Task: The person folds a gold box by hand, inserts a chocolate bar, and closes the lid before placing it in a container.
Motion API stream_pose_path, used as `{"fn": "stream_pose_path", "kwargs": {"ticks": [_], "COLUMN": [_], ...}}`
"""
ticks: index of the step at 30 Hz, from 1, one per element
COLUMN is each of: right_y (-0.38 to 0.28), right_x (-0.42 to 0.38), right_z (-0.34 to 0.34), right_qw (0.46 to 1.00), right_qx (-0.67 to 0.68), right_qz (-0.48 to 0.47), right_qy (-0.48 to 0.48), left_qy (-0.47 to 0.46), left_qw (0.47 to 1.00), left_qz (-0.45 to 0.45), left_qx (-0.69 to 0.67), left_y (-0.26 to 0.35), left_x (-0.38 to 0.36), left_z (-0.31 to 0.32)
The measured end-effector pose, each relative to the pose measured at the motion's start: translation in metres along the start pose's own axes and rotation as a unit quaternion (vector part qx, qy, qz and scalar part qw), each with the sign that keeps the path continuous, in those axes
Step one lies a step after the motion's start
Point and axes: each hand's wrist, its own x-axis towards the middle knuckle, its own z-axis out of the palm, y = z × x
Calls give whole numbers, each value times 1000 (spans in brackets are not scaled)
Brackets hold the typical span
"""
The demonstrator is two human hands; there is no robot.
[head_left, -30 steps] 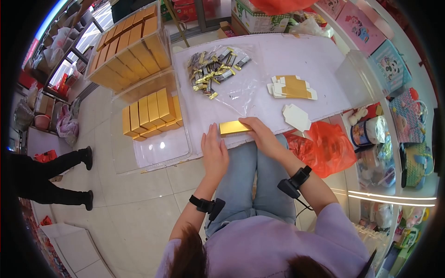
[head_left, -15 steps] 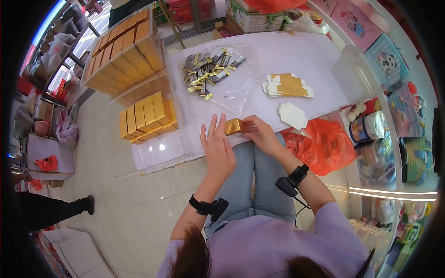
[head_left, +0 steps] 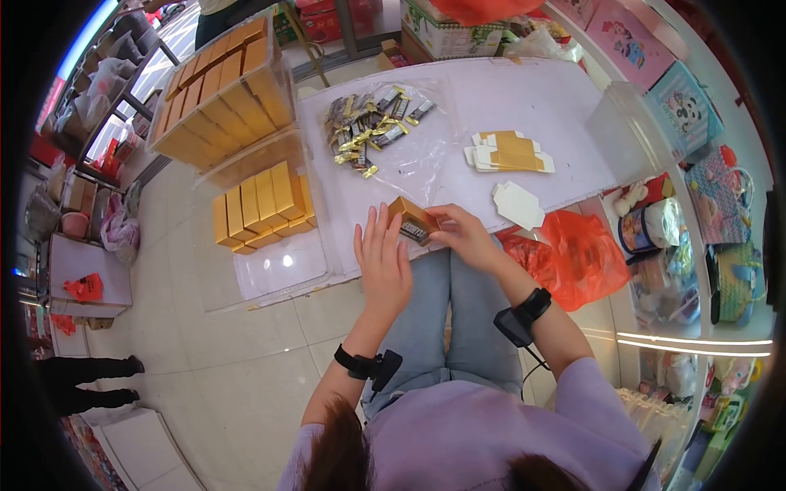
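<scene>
A small gold box [head_left: 411,219] is tilted above the table's front edge, with a dark printed side and white lettering toward me. My right hand [head_left: 468,239] pinches its right end between thumb and fingers. At the box's left end is my left hand [head_left: 383,260], fingers stretched out and held upright beside it. Beyond the hands, several small wrapped chocolate bars [head_left: 372,127] with gold ends lie on a clear plastic bag [head_left: 426,159]. To the right are a stack of flattened gold cartons [head_left: 514,153] and a white flattened carton [head_left: 517,204].
On the left, finished-looking gold boxes [head_left: 264,200] sit in a clear tray [head_left: 282,266]; behind it stands a clear bin [head_left: 225,123] packed with more. A red plastic bag [head_left: 577,258] hangs by the right table edge. A person's dark-trousered legs [head_left: 90,383] show far left.
The box has turned in my right hand, so its dark lettered side now shows. My left hand stays beside it, fingers still extended. The person at far left has shifted stance.
</scene>
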Motion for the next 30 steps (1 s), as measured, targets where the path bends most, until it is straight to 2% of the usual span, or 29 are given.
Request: {"fn": "stream_pose_path", "kwargs": {"ticks": [1,3,4,5,6,7,13,17,20,22,26,28,29,30], "right_y": [-3,-9,-13,-17,-21,-23,-45,-56,-71,-80,-98,-105,-113,-122], "right_x": [1,1,1,1,2,2,3,1,-1,-1,13,28,37,47], "right_z": [-1,-6,-7,-9,-11,-11,-12,-16,-15,-12,-2,5,12,19], "right_qw": [1000,995,995,992,990,990,995,993,985,979,975,967,969,970], "right_qx": [0,83,83,96,108,108,99,110,162,189,203,237,232,229], "right_qz": [-1,42,42,54,67,67,19,18,20,25,19,46,56,49], "right_qy": [-1,-47,-46,-53,-60,-60,-19,-33,-56,-78,-92,-83,-61,-68], "left_qy": [1,15,15,43,70,97,112,123,125,205,258,222,232,184], "left_qw": [1000,991,991,961,908,906,876,899,930,947,940,970,968,982], "left_qz": [-1,-84,-83,-157,-227,-228,-244,-231,-231,-131,-80,-7,-7,-32], "left_qx": [1,-100,-100,-225,-345,-342,-400,-352,-259,-211,-209,-98,-92,1], "left_y": [-1,-4,-3,-1,0,1,4,12,28,31,26,12,0,-14], "left_x": [0,-2,-3,-4,-5,-3,-2,3,11,18,33,38,39,41], "left_z": [1,3,5,7,8,7,3,-10,-28,-32,-62,-85,-97,-111]}}
